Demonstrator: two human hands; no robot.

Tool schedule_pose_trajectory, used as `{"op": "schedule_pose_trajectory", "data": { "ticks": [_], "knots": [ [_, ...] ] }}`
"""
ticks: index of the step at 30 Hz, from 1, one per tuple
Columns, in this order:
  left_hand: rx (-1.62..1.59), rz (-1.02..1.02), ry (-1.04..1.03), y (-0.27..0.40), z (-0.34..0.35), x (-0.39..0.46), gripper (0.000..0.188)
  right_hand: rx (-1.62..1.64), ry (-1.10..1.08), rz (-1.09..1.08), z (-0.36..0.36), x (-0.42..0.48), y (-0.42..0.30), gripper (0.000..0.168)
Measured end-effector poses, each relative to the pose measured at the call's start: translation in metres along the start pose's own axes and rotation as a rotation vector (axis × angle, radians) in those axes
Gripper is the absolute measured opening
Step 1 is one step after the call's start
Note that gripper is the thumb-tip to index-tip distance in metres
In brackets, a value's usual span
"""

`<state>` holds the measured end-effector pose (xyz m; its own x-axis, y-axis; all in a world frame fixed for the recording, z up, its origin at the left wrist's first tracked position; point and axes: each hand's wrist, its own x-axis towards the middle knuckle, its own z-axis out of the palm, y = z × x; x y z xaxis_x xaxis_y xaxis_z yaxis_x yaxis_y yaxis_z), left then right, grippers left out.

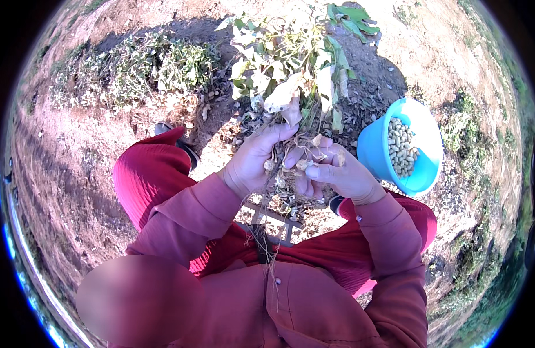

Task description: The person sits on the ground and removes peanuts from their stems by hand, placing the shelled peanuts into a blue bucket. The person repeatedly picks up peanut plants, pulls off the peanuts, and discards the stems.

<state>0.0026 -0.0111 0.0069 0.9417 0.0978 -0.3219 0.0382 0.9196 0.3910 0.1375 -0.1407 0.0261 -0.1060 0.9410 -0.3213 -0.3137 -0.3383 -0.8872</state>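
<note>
My left hand (255, 153) grips the stems of an uprooted peanut plant (289, 74) just above its roots. The leafy top points away from me, and thin roots (271, 261) trail back toward my shirt front. Beside it, my right hand (332, 167) has its thumb and fingers around a peanut pod (301, 165) at the root end. More pods hang close by, one peanut pod (269, 165) near my left palm and another (317, 139) above my right fingers. Part of my right fingers is hidden by roots and pods.
A blue bucket (371, 141) with many peanut pods (401, 148) inside stands tilted in view at my right. Pulled plants (141, 71) lie heaped on the soil at the front left. Below my hands, between my legs, is a slatted frame (289, 230). Dry leaves litter the ground.
</note>
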Motion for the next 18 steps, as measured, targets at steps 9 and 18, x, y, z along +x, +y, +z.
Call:
{"op": "schedule_pose_trajectory", "data": {
  "ticks": [9,18],
  "knots": [
    [0.047,-0.046,-0.072,-0.004,-0.022,0.002,0.051,-0.021,0.020,0.101,0.003,0.004,0.008,0.027],
    [0.267,0.217,0.033,0.006,-0.007,0.007,0.024,-1.346,0.007,0.043,-0.011,-0.009,0.012,0.016]
  ]
}}
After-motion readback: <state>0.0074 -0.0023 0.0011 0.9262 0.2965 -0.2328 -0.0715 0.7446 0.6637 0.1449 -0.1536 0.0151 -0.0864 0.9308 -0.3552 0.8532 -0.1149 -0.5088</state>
